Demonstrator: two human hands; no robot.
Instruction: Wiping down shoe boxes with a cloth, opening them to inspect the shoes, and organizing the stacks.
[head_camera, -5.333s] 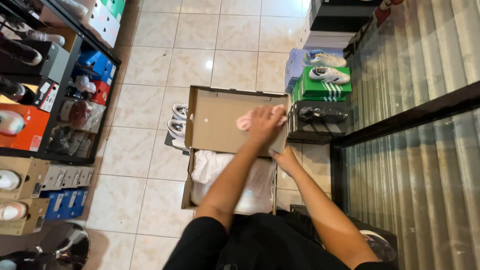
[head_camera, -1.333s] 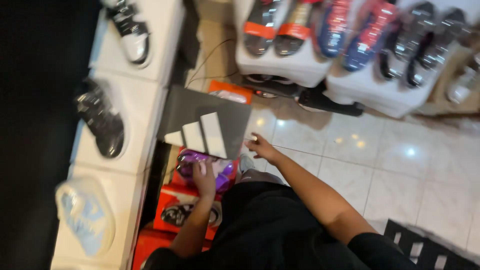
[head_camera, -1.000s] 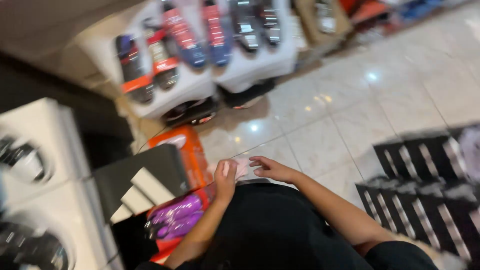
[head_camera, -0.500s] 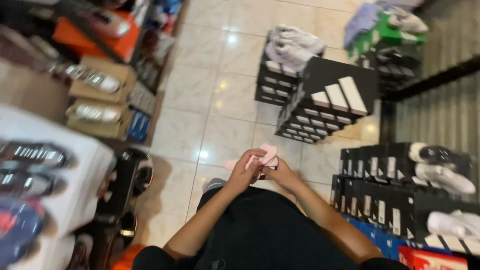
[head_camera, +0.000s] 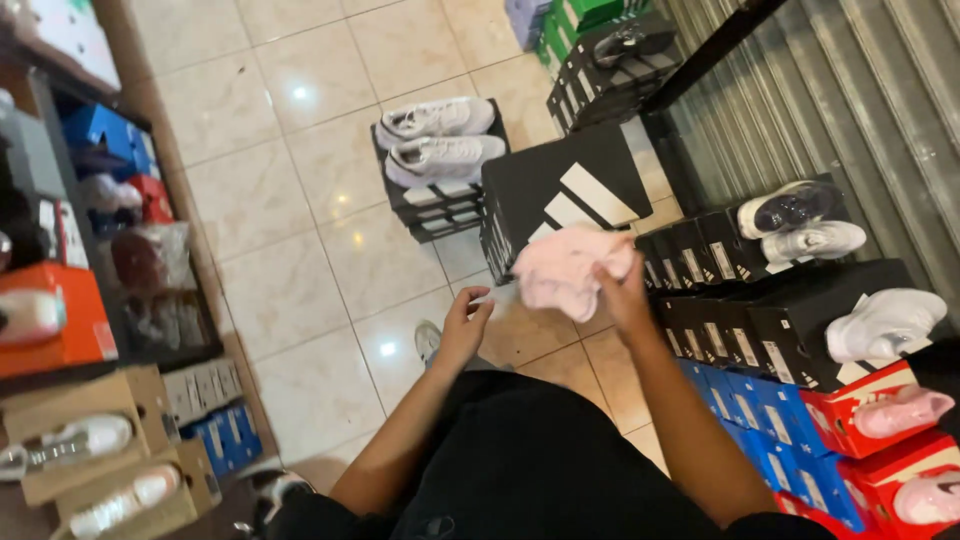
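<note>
Now we see the right hand (head_camera: 625, 290) at centre frame, fingers closed on a pink cloth (head_camera: 568, 268) that hangs bunched in the air above the floor (head_camera: 290, 250), apparently held up so it stays off the tiles. Our left hand (head_camera: 465, 325) sits just lower left of it, fingers half curled and holding nothing we can make out, one fingertip near the cloth's trailing edge. Just behind the cloth stands a black box (head_camera: 560, 195) on its side. At upper centre, white shoes (head_camera: 440, 140) rest on stacked boxes, displayed where they can be seen. Along the right edge, more boxes (head_camera: 790, 330) carry single shoes the same way, and a shelf (head_camera: 70, 290) fills the left.
</note>
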